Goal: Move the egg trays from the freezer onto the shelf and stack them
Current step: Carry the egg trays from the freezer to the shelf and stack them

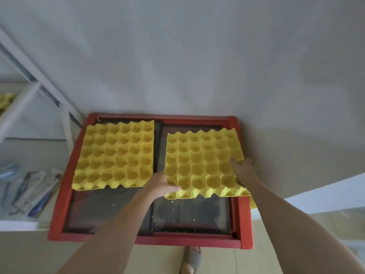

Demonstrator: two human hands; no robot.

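**Both hands on the right-hand tray, lift about to begin**

Two yellow moulded-pulp egg trays lie on the red-framed, glass-topped chest freezer [65, 196] in the middle of the frame. The left tray [115, 154] rests untouched at centre left. The right tray [203, 165], at centre right, overhangs the freezer's red right edge. The left hand [161, 185] grips its near-left corner, thumb curled over the top and fingers hidden beneath. The right hand [244, 169] holds the tray's right edge, its fingers lying over the cups; whether the thumb pinches from below cannot be told.

The white metal shelf [17, 107] stands at the far left of the frame, with a sliver of something yellow on it at the edge.

The pulp tray looks thin and floppy: held only at one corner and one side, it may sag or tear when raised. Swinging it leftward could also catch the left tray and drag it off the glass.
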